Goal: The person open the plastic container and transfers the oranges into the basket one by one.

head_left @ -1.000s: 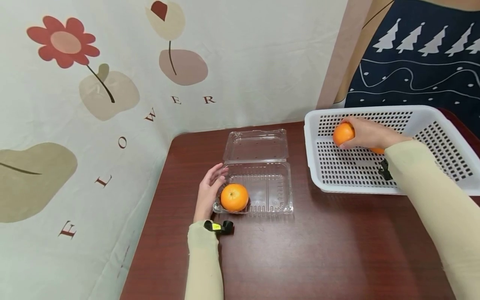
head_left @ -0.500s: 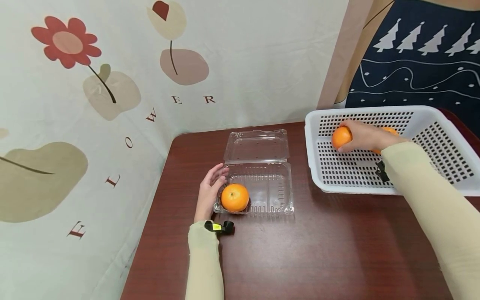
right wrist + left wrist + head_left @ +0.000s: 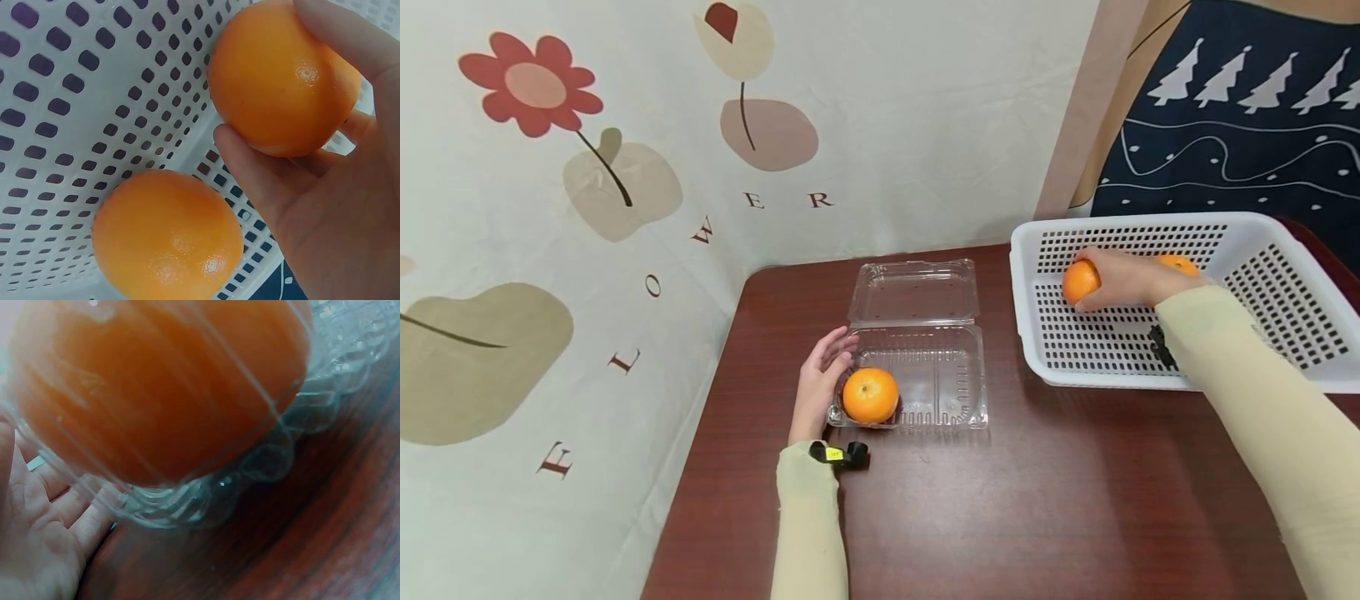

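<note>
My right hand (image 3: 1123, 277) grips an orange (image 3: 1079, 284) inside the white perforated basket (image 3: 1120, 382). In the right wrist view, thumb and fingers curl round this orange (image 3: 281, 75). A second orange (image 3: 165, 234) lies in the basket; in the head view my wrist partly hides that orange (image 3: 1180, 264). My left hand (image 3: 820, 383) rests along the left side of a clear plastic container (image 3: 958, 375), fingers loosely bent. One more orange (image 3: 870, 396) sits in the container's near left corner. Through the left wrist view, the container wall stands between the hand (image 3: 53, 531) and that orange.
The container's hinged lid (image 3: 913, 292) lies folded back toward the wall curtain (image 3: 910, 150). All stands on a dark red-brown table (image 3: 1000, 500), the basket at its right. A navy cloth with white trees (image 3: 1232, 150) hangs behind the basket.
My right hand has shifted slightly left and nearer inside the basket with its orange. More of the second basket orange now shows behind the wrist. The left hand has stayed in place.
</note>
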Demonstrator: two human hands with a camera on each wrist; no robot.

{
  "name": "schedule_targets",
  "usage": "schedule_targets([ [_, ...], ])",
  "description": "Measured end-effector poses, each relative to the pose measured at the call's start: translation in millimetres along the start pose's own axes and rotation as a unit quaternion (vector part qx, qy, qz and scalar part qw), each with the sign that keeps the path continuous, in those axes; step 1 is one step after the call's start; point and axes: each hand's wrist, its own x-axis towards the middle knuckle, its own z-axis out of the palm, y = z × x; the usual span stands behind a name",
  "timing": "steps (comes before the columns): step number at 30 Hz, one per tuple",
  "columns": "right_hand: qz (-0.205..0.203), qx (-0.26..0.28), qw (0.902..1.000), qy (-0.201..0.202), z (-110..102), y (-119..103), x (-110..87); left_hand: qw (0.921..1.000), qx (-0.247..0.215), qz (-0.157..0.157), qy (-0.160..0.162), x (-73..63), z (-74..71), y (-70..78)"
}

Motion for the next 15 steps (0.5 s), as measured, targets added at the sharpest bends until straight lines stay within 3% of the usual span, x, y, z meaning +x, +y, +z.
schedule_targets([
  [15, 0.006, -0.020, 0.9998, 0.002, 3.9, 1.2, 2.8, 1.0000, -0.004, -0.006, 0.001, 0.1, -0.4, 0.5],
])
